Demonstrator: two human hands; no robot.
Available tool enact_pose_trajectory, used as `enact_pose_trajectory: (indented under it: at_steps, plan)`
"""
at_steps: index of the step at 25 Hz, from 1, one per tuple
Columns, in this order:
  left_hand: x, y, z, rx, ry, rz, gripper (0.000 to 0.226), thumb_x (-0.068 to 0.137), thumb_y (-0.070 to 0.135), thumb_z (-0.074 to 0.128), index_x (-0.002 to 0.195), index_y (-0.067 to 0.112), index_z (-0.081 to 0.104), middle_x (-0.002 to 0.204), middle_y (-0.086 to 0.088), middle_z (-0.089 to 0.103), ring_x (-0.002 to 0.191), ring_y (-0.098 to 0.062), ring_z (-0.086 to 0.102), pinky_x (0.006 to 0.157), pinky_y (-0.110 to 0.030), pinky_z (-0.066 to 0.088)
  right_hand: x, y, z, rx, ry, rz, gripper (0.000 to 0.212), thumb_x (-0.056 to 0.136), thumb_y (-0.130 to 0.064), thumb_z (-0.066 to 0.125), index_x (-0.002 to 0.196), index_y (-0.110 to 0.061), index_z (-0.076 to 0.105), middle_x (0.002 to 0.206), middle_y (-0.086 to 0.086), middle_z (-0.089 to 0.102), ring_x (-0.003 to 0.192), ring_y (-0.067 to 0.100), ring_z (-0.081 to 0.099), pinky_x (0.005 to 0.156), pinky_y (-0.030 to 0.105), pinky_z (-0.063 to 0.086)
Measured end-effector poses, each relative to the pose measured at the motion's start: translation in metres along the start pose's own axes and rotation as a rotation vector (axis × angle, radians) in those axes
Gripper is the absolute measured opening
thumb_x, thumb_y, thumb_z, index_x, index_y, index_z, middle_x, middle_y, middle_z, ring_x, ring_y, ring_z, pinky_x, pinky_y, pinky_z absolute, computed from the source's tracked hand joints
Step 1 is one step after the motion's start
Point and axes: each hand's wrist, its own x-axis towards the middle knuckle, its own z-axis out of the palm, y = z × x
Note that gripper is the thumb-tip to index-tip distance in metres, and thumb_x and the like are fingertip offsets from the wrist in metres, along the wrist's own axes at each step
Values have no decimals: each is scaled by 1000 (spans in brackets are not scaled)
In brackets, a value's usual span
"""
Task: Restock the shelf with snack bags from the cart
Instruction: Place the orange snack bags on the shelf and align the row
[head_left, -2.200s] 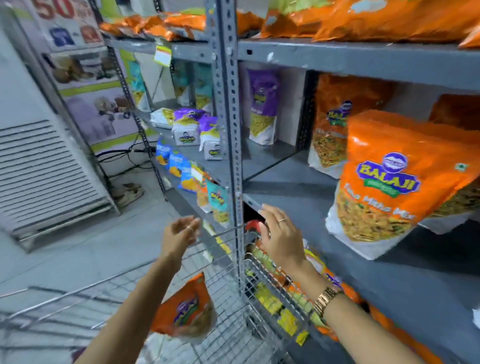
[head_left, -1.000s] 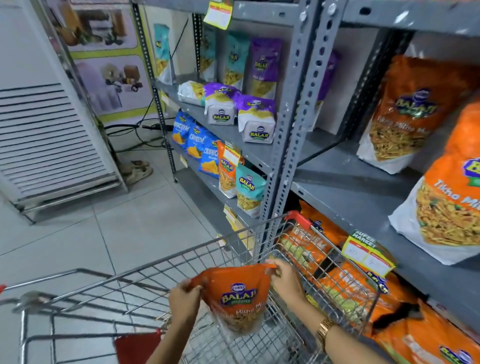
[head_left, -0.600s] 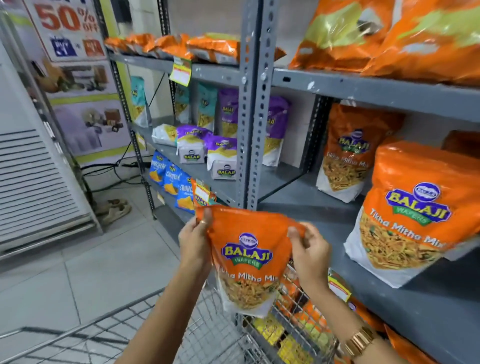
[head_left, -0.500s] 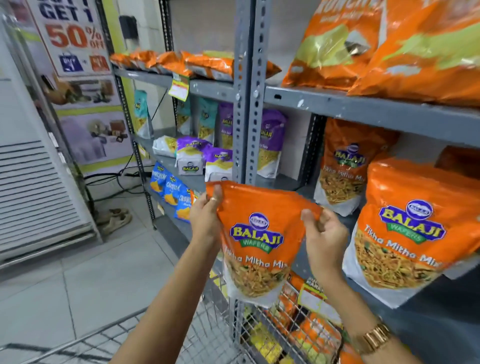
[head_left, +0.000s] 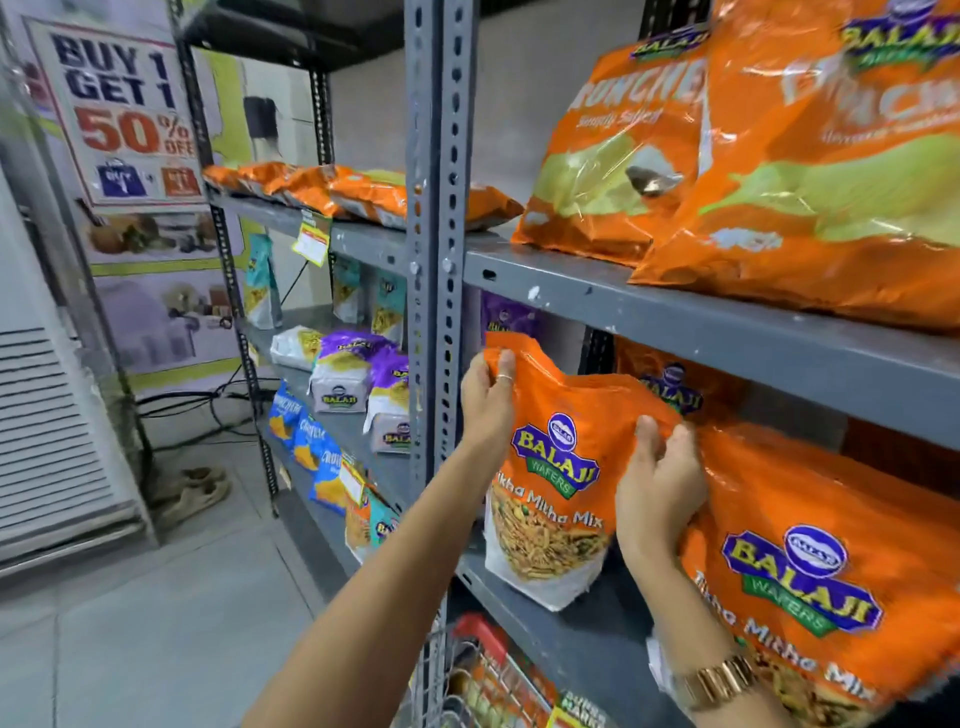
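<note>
An orange Balaji Tikha Mitha Mix snack bag (head_left: 558, 467) stands upright at the front of the grey middle shelf (head_left: 566, 639), its white base on or just above the shelf. My left hand (head_left: 485, 400) pinches its top left corner. My right hand (head_left: 657, 488) grips its right edge. Another identical orange bag (head_left: 810, 561) stands just to the right, touching my right hand. A third one (head_left: 675, 389) sits behind at the back of the shelf. The cart's wire rim (head_left: 478, 670) shows at the bottom, below the shelf.
A perforated grey upright post (head_left: 441, 260) stands just left of my left hand. The upper shelf (head_left: 727, 332) carries large orange Crunchex bags (head_left: 779, 156). The left bay holds purple, teal and blue snack bags (head_left: 353, 384). Tiled floor (head_left: 156, 597) lies to the left.
Both hands lifted the orange bag out of the cart, raised it and carried it right, onto the middle shelf beside the other orange bag.
</note>
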Motion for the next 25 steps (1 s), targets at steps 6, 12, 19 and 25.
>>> enact_pose_trajectory:
  at_steps: [6, 12, 19, 25]
  plan:
    - [32, -18, 17, 204, -1, -47, 42, 90, 49, 34, 113, 17, 47, 121, -14, 56, 112, -31, 56, 99, -49, 46, 13, 9, 18, -33, 2, -29, 22, 91, -18, 49, 89, 3, 58, 90, 24, 67, 74, 15, 48, 49, 20, 21]
    - [48, -21, 10, 364, 59, -148, 58, 93, 50, 26, 139, 15, 26, 143, -15, 41, 129, -36, 41, 110, -49, 32, 9, 29, 34, -64, -116, -55, 20, 90, -26, 49, 78, -11, 53, 71, 10, 58, 55, 9, 45, 48, 15, 24]
    - [20, -71, -11, 309, -37, -471, 81, 79, 73, 12, 136, 19, 26, 139, -16, 46, 120, -36, 51, 102, -50, 41, -18, 71, 48, 22, -509, 93, 37, 86, -43, 46, 106, -13, 53, 103, 10, 66, 84, 19, 59, 69, 26, 45]
    - [-18, -105, -42, 166, -113, -648, 67, 92, 53, 13, 133, 7, 41, 140, -18, 46, 128, -32, 44, 103, -40, 35, -40, 99, 53, -35, -744, 221, 45, 87, -48, 42, 123, -20, 42, 111, 8, 63, 97, 27, 60, 78, 30, 46]
